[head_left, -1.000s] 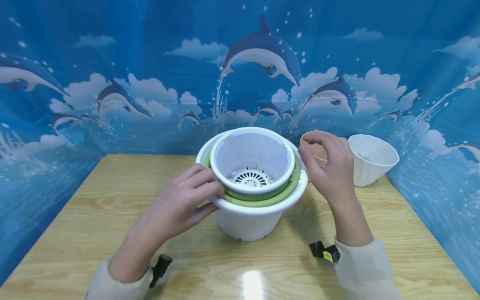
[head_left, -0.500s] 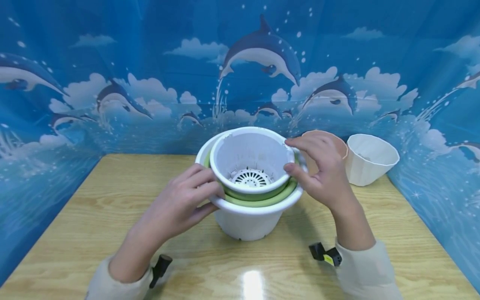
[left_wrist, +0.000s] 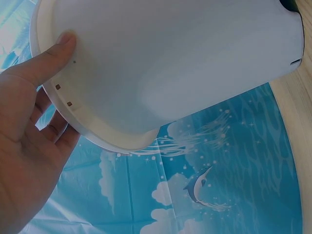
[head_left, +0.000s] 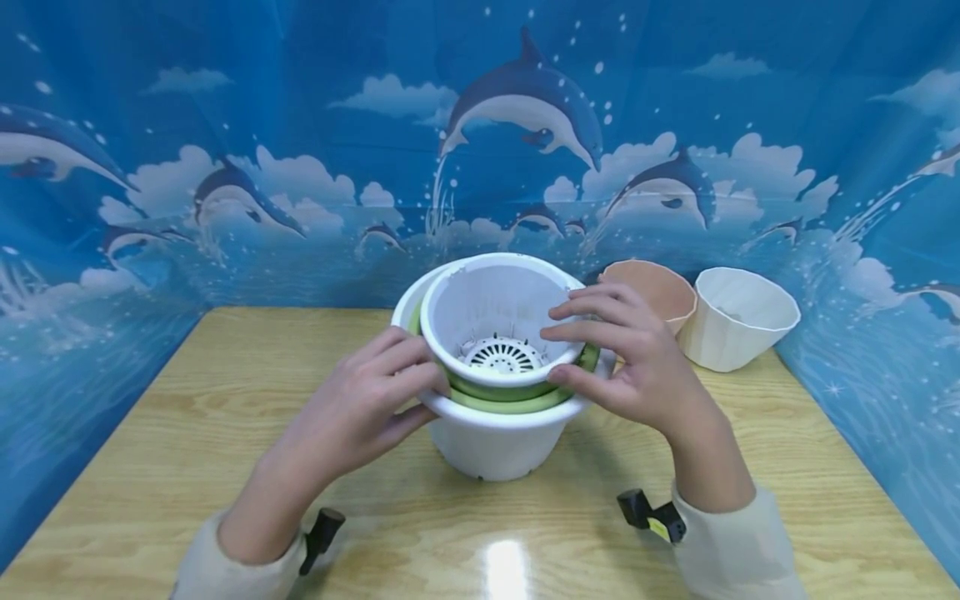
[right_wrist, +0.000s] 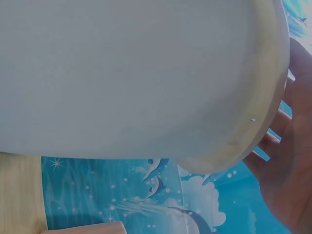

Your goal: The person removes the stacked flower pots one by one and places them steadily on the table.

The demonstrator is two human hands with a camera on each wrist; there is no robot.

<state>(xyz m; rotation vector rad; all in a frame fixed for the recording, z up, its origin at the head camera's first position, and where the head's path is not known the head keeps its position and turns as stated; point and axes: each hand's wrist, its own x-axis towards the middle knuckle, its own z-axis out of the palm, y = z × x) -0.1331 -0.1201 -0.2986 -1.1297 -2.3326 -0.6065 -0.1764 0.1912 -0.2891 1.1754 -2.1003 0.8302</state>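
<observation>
The right hand (head_left: 637, 350) has moved left over the small round white plastic pot (head_left: 483, 296), fingers apart; the left hand (head_left: 367, 392) still pinches the large round white plastic pot (head_left: 495, 448).

We see a large white pot (head_left: 495, 450) standing upright on the surface (head_left: 180, 433), a green pot (head_left: 517, 406) nested inside it, possibly two since only green edges show, and a smaller white pot (head_left: 491, 312) innermost, its round base slotted and holed

Seemingly a curtained booth: dolphin backdrop (head_left: 300, 100), wood-grain table (head_left: 202, 417).
</observation>
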